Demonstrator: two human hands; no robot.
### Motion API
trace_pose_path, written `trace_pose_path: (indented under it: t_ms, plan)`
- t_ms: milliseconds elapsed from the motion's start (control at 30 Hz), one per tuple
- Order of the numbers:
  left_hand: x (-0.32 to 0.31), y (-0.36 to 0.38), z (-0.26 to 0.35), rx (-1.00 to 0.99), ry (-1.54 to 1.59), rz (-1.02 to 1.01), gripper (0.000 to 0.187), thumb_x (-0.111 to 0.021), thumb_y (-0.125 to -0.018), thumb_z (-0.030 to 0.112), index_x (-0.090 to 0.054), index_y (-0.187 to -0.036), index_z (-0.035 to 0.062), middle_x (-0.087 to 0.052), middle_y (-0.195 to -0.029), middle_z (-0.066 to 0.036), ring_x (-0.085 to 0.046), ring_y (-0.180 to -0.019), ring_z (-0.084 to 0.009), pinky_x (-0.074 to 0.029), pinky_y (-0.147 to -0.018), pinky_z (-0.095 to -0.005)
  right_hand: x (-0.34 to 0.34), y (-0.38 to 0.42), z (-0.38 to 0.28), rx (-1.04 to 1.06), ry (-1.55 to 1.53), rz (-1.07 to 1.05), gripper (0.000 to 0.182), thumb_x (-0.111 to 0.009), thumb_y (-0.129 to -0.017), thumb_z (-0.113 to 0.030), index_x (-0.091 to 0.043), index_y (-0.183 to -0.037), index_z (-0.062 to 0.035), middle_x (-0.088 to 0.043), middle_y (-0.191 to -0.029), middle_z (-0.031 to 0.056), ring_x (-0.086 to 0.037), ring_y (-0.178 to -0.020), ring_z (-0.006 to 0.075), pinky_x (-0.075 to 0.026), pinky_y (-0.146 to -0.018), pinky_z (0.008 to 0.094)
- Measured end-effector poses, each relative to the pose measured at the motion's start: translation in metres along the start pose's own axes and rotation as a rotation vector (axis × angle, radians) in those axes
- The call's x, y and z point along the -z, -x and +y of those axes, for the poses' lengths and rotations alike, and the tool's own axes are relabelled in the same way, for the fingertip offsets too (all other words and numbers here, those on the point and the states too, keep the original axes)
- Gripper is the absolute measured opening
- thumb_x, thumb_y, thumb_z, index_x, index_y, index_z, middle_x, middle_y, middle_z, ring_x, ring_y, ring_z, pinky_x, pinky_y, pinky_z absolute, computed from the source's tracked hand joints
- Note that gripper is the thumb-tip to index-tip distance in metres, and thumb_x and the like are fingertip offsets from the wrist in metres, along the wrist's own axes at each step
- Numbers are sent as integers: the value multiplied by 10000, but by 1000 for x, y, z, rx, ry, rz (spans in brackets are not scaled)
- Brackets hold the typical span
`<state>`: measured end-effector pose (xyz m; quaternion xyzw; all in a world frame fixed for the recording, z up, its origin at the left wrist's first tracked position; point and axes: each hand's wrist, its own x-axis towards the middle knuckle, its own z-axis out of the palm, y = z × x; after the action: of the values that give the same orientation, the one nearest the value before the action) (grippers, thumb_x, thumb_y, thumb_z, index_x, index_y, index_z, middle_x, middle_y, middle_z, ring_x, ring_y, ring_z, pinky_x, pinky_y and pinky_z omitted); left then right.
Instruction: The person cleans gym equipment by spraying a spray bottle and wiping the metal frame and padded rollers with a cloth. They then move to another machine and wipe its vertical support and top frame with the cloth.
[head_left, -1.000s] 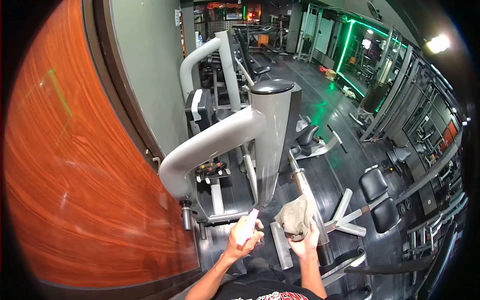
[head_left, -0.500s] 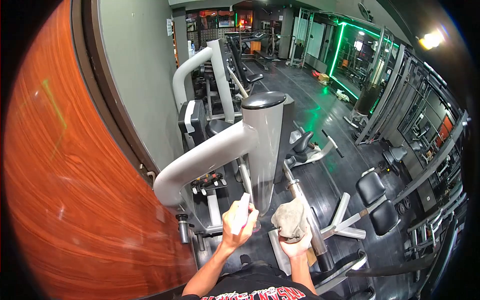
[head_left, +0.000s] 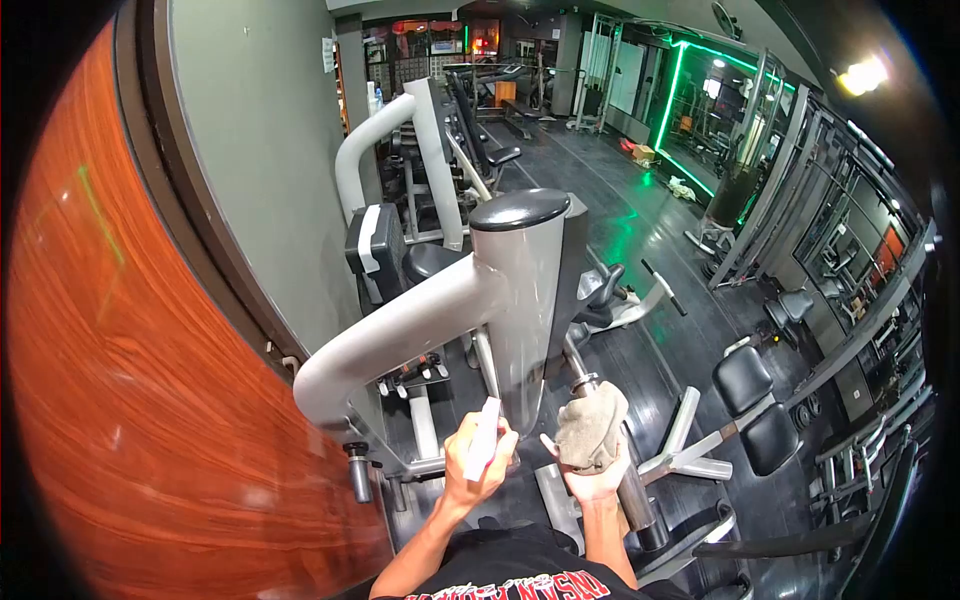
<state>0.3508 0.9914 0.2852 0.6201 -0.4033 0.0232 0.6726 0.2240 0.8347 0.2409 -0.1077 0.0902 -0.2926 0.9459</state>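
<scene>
My left hand (head_left: 470, 465) is closed around a white spray bottle (head_left: 486, 430), seen mostly from above, so its body is largely hidden. Beside it on the right, my right hand (head_left: 598, 482) holds a crumpled grey-beige cloth (head_left: 590, 428) on the palm, thumb out to the left. The two hands are apart. Just ahead of them stands a grey machine column (head_left: 518, 300) with a black cap (head_left: 520, 210) and a thick curved arm (head_left: 400, 330). A chrome post (head_left: 634, 490) rises behind and below the right hand.
A glossy wood-grain panel (head_left: 90, 350) and a grey wall (head_left: 250, 150) run along my left. Right of me is a black padded bench (head_left: 745, 375). Other gym machines and a green-lit mirror (head_left: 712, 120) line the room beyond the dark floor (head_left: 590, 165).
My right hand has raised the cloth slightly and tilted it to the right, with the thumb now showing. My left hand keeps its grip on the spray bottle. The view has shifted slightly.
</scene>
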Motion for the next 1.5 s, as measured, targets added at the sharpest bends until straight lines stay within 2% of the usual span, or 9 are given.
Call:
trace_pose_path:
  t_ms: [233,333,433,533,633,700,900,1267,1500]
  plan:
    - [17,-22,17,-155,-50,-118,347,-661,-891,-5,-533,-1211,-50,-610,-854,-90,-620,-551,-118,-502,-495,-266,-41,-17,26,59,24,186,571,-384,-976,-513,-488,-1426,-177,-577,-1375,76,-550,-1262,307,-482,-977,582]
    - [22,-20,16,-63,134,-185,227,-659,-884,-16,-538,-1075,-29,-644,-826,-92,-634,-568,-119,-512,-509,-260,-65,-24,37,126,378,-43,615,-432,-984,-528,-429,-1444,-120,-567,-1365,100,-581,-1212,295,-528,-929,489]
    - [33,-7,8,14,190,-223,193,-659,-883,-10,-525,-1023,-15,-660,-804,-90,-650,-580,-121,-518,-510,-259,-74,-54,43,344,623,-116,477,-489,-1033,-312,-424,-1410,-28,-565,-1325,170,-593,-1182,277,-508,-960,450]
    - [51,11,0,32,163,-262,201,-657,-883,-16,-529,-1038,-17,-667,-812,-97,-657,-586,-128,-522,-512,-259,-81,-118,44,962,1109,-116,521,-506,-1043,-300,-384,-1442,12,-516,-1397,132,-527,-1252,235,-398,-1059,343]
    - [63,25,-9,25,151,-294,198,-651,-885,-22,-534,-1045,-14,-671,-833,-108,-655,-591,-129,-527,-523,-260,-163,-148,39,1682,1684,-306,649,-658,-798,-1,-485,-1421,-63,-371,-1512,241,-366,-1396,420,-339,-1125,519]
    - [68,34,-10,237,180,-206,193,-728,-830,30,-613,-982,2,-691,-786,-71,-672,-645,-144,-530,-603,-278,-165,-164,47,1766,1754,-286,579,-627,-770,-13,-570,-1340,-97,-372,-1516,244,-342,-1381,500,-324,-1136,556]
    - [85,44,-15,192,164,-166,189,-684,-864,14,-572,-1013,-15,-674,-835,-102,-660,-643,-143,-533,-586,-275,-52,-164,84,1529,1714,-157,460,-536,-785,21,-575,-1242,-14,-310,-1524,324,-292,-1399,538,-279,-1158,576]
    - [98,50,-18,59,96,-245,267,-662,-881,19,-533,-1104,-52,-670,-865,-123,-664,-615,-140,-535,-568,-267,-191,-169,51,1804,1654,-173,625,-588,-806,-2,-500,-1416,-101,-342,-1536,257,-266,-1432,493,-220,-1175,593]
    - [98,55,-10,242,201,-200,290,-732,-833,57,-615,-1087,-19,-699,-862,-87,-690,-716,-175,-554,-678,-302,-40,-170,99,1450,1566,27,530,-608,-838,-67,-520,-1358,-15,-338,-1521,300,-270,-1421,515,-239,-1172,567]
